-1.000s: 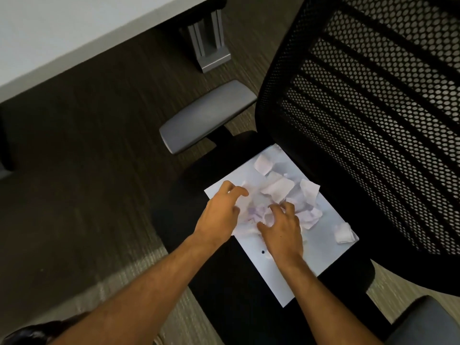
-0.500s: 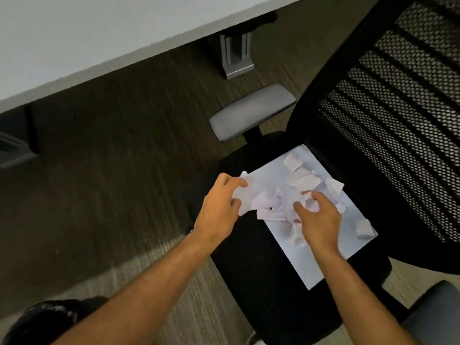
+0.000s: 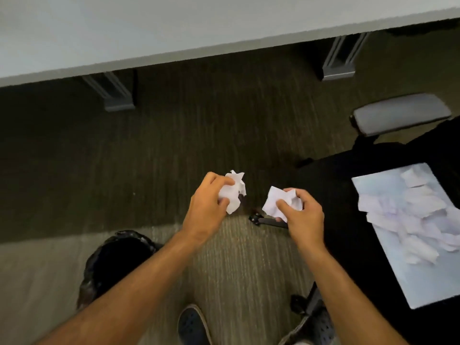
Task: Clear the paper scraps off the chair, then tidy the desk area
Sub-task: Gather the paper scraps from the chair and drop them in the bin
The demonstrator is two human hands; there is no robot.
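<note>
My left hand point(image 3: 207, 206) is closed around a crumpled bunch of white paper scraps point(image 3: 234, 191), held over the carpet. My right hand point(image 3: 302, 215) grips a second bunch of scraps point(image 3: 276, 200) just to the right of it. Both hands are off the chair, to its left. On the black chair seat point(image 3: 348, 220) at the right lies a white sheet point(image 3: 388, 188) with several torn scraps point(image 3: 418, 220) still piled on it.
A black-lined waste bin point(image 3: 117, 260) stands on the floor at lower left, below my left forearm. The white desk point(image 3: 149, 33) spans the top, with grey legs point(image 3: 117, 95) beneath. The chair's grey armrest point(image 3: 400, 113) and a wheeled base leg point(image 3: 268, 220) are at the right. My shoe point(image 3: 193, 324) is at the bottom.
Both hands gathered scraps from the sheet, closed on them and lifted left off the chair. The view swung left, bringing the waste bin into sight.
</note>
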